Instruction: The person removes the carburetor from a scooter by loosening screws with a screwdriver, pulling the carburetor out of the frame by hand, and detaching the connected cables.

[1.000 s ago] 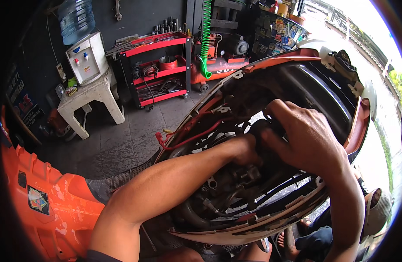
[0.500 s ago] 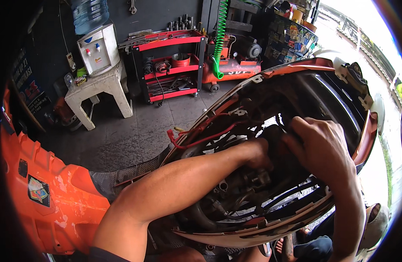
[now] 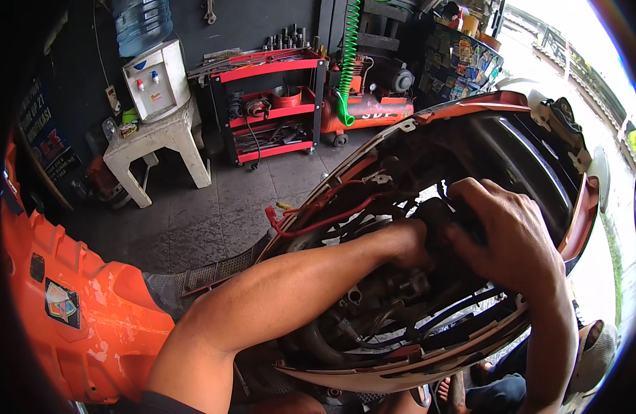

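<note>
The stripped body of a scooter, with orange and white panel edges [image 3: 387,376], lies open before me. My left hand [image 3: 407,245] reaches deep among the dark engine parts [image 3: 400,284], its fingers hidden behind the wrist and the machinery. Close beside it, my right hand [image 3: 511,231] curls over a dark rounded part [image 3: 436,212], thumb below and fingers above. What kind of part this is does not show in the shadow. A red frame tube [image 3: 331,224] runs to the left of both hands.
An orange panel [image 3: 97,303] stands at the left. Beyond the scooter are a red tool cart [image 3: 269,69], an air compressor [image 3: 373,114] with a green coiled hose [image 3: 347,62], and a water dispenser [image 3: 155,83] on a stool [image 3: 159,141]. Another person [image 3: 504,393] sits low at the right.
My right hand has shifted slightly, its thumb and fingers now a little wider apart around the dark part. My left hand stays nearly in place.
</note>
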### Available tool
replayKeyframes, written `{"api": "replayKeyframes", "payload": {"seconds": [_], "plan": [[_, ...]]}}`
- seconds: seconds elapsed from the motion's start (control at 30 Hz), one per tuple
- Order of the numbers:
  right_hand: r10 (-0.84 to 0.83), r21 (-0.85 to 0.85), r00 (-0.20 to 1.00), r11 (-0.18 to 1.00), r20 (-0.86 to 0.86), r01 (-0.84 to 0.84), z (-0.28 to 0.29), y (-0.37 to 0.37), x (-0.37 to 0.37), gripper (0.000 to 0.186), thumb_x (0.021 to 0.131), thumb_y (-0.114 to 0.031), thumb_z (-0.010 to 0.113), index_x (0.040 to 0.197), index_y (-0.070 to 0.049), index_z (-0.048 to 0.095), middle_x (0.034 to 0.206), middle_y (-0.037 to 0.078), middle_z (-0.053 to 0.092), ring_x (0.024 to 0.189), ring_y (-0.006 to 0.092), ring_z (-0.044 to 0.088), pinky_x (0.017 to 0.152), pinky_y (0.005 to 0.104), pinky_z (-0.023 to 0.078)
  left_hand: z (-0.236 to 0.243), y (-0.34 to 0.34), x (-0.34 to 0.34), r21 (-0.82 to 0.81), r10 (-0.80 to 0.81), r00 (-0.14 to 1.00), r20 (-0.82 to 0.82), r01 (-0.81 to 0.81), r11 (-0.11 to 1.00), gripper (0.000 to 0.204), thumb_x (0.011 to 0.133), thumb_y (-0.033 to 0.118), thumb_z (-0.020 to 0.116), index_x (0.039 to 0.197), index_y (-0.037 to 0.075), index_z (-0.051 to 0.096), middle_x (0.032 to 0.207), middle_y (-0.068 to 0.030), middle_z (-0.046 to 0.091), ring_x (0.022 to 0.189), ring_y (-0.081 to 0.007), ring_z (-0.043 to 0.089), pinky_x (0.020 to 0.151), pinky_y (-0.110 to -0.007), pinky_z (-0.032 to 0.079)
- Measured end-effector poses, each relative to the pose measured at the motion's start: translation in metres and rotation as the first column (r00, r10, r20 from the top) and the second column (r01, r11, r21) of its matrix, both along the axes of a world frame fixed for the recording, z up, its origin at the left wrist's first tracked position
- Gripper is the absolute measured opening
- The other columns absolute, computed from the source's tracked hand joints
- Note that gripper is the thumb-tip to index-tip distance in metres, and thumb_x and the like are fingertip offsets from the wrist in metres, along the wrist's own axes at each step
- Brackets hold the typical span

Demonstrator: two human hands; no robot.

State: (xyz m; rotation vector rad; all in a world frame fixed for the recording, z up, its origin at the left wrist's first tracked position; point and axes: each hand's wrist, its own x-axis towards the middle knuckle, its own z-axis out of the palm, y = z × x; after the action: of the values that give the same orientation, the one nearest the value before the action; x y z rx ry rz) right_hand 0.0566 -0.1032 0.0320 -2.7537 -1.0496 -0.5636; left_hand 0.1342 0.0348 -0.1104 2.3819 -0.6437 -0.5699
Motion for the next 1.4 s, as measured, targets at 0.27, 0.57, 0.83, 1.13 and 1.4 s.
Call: {"api": "replayKeyframes", "payload": {"seconds": [0.27,0.57,0.83,1.13,1.4], "plan": [[0.084,0.010,0.995,0.996,-0.060,-0.083,-0.006,-0.005,0.005,0.023,0.085,-0.024,0.073,0.095,-0.005,0.063,0.082,0.017,0.067,0.081,0.0369,0.069,0.070,0.0488,0.052,-0.014,-0.002,0.011,-0.001,-0.057,0.996,-0.062,0.057,0.998,0.050,0.078,0.037,0.081,0.118,0.007,0.073,0.106,-0.0170,0.075,0.098,-0.0297,0.072,0.089,-0.040,0.054],[0.039,-0.035,0.997,0.999,-0.065,-0.041,-0.004,-0.008,0.004,0.029,0.087,-0.029,0.073,0.093,-0.005,0.057,0.079,0.018,0.064,0.078,0.0395,0.065,0.068,0.0506,0.048,-0.022,0.001,0.010,-0.094,-0.046,0.999,-0.030,0.043,0.995,0.055,0.074,0.039,0.083,0.112,0.001,0.074,0.105,-0.0187,0.075,0.096,-0.0290,0.072,0.086,-0.040,0.055],[-0.128,-0.221,0.991,0.968,-0.046,0.115,0.002,-0.005,0.002,0.028,0.085,-0.025,0.073,0.101,-0.006,0.061,0.087,0.015,0.066,0.082,0.0377,0.068,0.068,0.0494,0.052,-0.022,0.000,0.012,-0.016,-0.046,0.998,0.046,0.047,0.999,0.050,0.078,0.036,0.081,0.119,0.008,0.073,0.111,-0.0166,0.073,0.099,-0.0284,0.071,0.089,-0.039,0.055],[-0.082,-0.177,0.997,0.981,-0.004,0.080,0.001,-0.006,0.000,0.021,0.088,-0.026,0.072,0.093,-0.007,0.064,0.080,0.014,0.069,0.074,0.0348,0.069,0.065,0.0479,0.051,-0.018,-0.002,0.013,0.032,-0.055,0.998,0.001,0.055,0.998,0.046,0.079,0.038,0.080,0.114,0.009,0.075,0.102,-0.0163,0.075,0.094,-0.0285,0.071,0.087,-0.041,0.055],[-0.461,-0.390,0.876,0.839,-0.141,0.379,0.018,0.009,-0.003,0.029,0.082,-0.021,0.072,0.104,-0.005,0.061,0.093,0.019,0.067,0.087,0.0387,0.069,0.073,0.0492,0.052,-0.017,0.000,0.008,-0.004,-0.040,0.999,0.012,0.040,0.999,0.050,0.078,0.042,0.079,0.113,0.007,0.075,0.104,-0.0169,0.076,0.096,-0.0300,0.072,0.088,-0.042,0.055]]}}
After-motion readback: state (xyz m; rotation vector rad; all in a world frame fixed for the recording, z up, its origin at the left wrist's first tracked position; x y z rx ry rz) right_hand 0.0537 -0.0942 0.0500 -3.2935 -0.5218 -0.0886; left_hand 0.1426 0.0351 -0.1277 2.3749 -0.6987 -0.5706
